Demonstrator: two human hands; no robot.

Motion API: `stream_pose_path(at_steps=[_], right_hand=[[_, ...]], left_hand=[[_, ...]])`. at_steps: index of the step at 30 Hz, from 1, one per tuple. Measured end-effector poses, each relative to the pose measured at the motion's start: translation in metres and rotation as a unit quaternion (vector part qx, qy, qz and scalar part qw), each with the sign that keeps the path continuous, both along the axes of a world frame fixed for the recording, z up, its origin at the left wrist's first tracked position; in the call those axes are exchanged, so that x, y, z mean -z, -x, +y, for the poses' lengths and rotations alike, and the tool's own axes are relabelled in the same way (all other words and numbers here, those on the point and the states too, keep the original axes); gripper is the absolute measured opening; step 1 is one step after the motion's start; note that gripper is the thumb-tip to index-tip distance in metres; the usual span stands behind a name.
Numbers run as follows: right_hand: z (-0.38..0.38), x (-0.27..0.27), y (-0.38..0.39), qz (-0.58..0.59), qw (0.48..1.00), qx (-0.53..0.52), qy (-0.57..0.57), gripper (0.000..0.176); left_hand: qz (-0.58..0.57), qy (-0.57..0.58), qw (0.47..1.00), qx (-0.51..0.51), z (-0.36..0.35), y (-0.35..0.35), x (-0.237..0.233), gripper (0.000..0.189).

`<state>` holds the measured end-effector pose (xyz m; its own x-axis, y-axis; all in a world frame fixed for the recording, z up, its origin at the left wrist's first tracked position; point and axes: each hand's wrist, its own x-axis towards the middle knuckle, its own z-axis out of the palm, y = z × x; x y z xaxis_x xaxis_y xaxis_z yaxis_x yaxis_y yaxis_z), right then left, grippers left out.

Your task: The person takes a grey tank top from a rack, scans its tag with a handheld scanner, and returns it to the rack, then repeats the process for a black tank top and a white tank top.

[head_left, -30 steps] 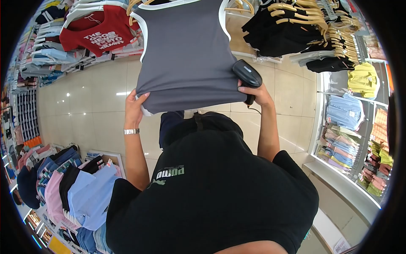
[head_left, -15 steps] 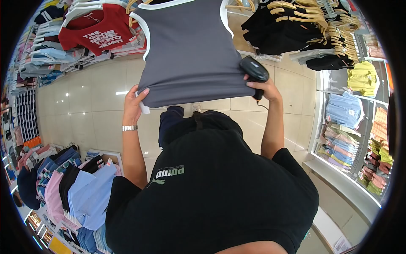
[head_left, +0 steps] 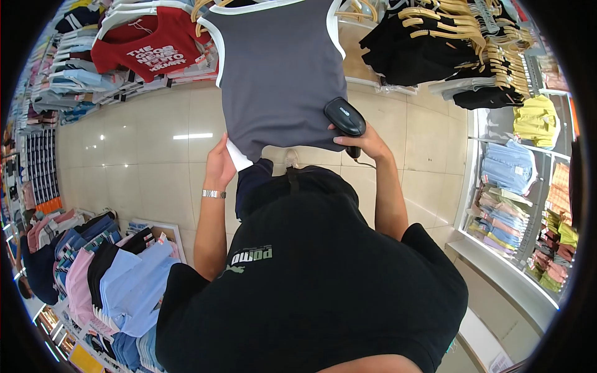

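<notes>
A grey tank top [head_left: 283,81] with white trim hangs from a wooden hanger in front of me. At its lower left corner my left hand [head_left: 219,168], with a metal wristband, is closed on the garment's edge. A white label [head_left: 239,156] sticks out beside those fingers. My right hand [head_left: 368,144] grips a black handheld barcode scanner [head_left: 346,117], held over the lower right part of the top. The scanner's cord trails off below the hand. The fingers under the scanner are partly hidden.
A red printed shirt [head_left: 149,46] hangs at the upper left, black garments [head_left: 416,56] at the upper right. Shelves with folded clothes [head_left: 510,165] line the right side. A rack of pink, black and blue clothes [head_left: 134,286] stands at the lower left, with another person [head_left: 40,267] beside it.
My hands have come closer together, so the stretched hem now sags and bunches. The scanner has moved left and slightly down over the tank top. More of the white label shows.
</notes>
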<state>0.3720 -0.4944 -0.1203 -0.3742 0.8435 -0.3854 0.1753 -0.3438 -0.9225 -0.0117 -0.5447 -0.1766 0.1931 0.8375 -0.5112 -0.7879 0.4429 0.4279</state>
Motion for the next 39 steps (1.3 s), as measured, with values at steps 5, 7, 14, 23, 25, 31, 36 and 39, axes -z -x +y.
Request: stream_pose_path(at_steps=[5, 7, 14, 23, 25, 31, 36, 39], right_hand=[[-0.001, 0.008, 0.002, -0.012, 1.0, -0.005, -0.006, 0.045], [-0.002, 0.005, 0.004, -0.016, 1.0, 0.001, -0.003, 0.044], [-0.002, 0.02, 0.006, -0.049, 0.998, -0.011, -0.026, 0.041], [0.002, 0.049, -0.001, -0.105, 0.994, 0.017, -0.013, 0.043], [0.002, 0.052, 0.001, -0.105, 0.994, 0.025, -0.028, 0.043], [0.005, 0.02, 0.012, -0.147, 0.989, 0.009, 0.035, 0.043], [0.005, 0.012, 0.018, -0.169, 0.984, 0.011, 0.056, 0.044], [0.004, 0.011, 0.024, -0.173, 0.984, 0.007, 0.046, 0.051]], left_hand=[[-0.148, -0.004, 0.989, 0.016, -0.005, 0.0, 0.015, 0.05], [-0.169, 0.013, 0.986, 0.013, -0.006, -0.001, 0.023, 0.05], [-0.112, -0.033, 0.993, 0.023, -0.007, -0.014, 0.019, 0.044], [-0.038, -0.093, 0.989, 0.106, -0.01, -0.017, 0.0, 0.059], [-0.018, -0.088, 0.988, 0.125, -0.01, -0.021, -0.005, 0.063], [0.047, -0.156, 0.972, 0.168, -0.006, -0.026, -0.003, 0.051], [0.216, -0.089, 0.958, 0.168, 0.003, -0.039, -0.035, 0.031], [0.329, -0.1, 0.924, 0.17, 0.017, -0.047, -0.042, 0.026]])
